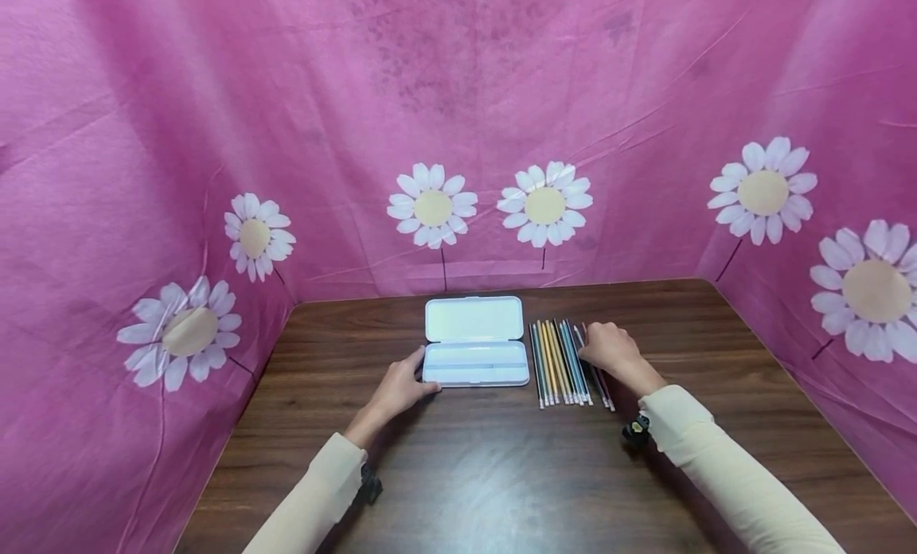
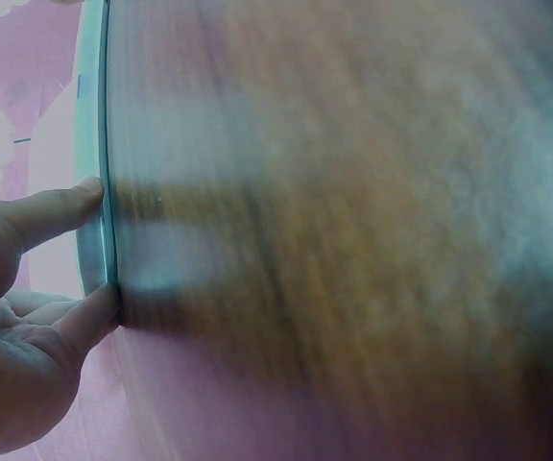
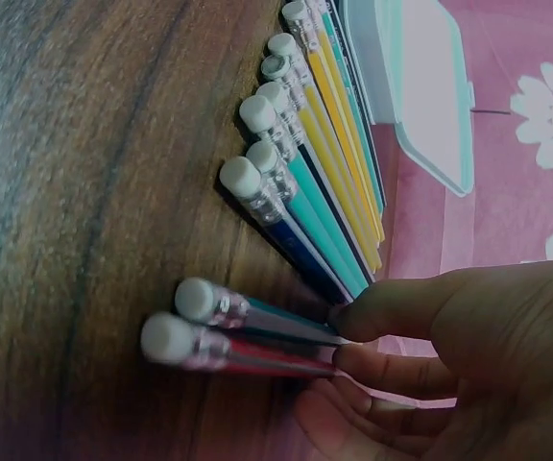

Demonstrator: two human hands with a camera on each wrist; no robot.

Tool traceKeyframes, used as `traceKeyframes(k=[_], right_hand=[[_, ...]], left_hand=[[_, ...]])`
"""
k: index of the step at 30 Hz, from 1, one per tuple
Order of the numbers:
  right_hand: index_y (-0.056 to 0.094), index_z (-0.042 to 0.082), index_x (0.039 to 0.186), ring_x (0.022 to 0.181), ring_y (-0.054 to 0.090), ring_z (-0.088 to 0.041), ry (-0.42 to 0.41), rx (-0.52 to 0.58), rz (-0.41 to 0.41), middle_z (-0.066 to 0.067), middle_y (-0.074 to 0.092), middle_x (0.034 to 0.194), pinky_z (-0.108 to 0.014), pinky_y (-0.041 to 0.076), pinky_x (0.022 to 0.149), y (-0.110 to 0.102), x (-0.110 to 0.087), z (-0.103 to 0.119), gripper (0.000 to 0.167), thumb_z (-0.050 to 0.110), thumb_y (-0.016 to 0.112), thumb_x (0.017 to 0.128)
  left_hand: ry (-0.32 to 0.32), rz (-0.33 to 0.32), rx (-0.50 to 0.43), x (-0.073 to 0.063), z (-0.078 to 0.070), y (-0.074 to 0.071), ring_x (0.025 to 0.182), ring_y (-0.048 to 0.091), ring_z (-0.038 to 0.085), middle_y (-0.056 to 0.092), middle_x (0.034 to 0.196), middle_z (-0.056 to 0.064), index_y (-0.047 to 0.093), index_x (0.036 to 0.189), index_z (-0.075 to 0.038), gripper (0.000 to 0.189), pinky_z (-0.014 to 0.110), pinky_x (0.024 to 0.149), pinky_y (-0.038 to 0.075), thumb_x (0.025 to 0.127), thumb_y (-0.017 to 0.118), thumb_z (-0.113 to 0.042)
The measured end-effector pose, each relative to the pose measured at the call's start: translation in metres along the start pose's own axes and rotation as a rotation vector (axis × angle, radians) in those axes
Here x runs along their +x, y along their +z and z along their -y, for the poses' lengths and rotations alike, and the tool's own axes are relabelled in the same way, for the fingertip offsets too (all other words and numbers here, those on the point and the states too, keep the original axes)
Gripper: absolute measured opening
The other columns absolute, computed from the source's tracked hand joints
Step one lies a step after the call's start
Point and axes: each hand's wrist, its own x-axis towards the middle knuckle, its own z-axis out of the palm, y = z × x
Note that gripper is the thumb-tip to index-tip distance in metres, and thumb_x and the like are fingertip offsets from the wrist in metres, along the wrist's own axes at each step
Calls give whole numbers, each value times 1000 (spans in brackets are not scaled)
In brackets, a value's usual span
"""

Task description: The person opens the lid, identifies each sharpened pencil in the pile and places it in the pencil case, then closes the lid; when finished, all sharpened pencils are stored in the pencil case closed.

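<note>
A white pencil case lies with its lid folded back. My left hand holds its near left corner, the thumb against the front edge and another finger at the corner. To the right of the case, my right hand has its thumb and fingers around the far part of two pencils, one dark green and one red. Their white eraser ends stick out toward me. Beside them lies a row of pencils in yellow, teal and dark blue.
The case and pencils rest on a dark wooden table. A pink cloth with white daisies hangs behind and at both sides. Each wrist carries a small black camera, one on the left and one on the right.
</note>
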Motion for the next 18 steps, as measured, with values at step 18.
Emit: traceKeyframes(k=[18], right_hand=[[50, 15, 67, 67, 54, -30, 111, 33, 61, -11, 56, 71, -46, 48, 58, -9, -6, 11, 32, 30, 70, 87]], left_hand=[[6, -4, 14, 0, -2, 1, 142, 56, 42, 52, 154, 33, 45, 154, 14, 86, 52, 120, 46, 87, 89, -18]])
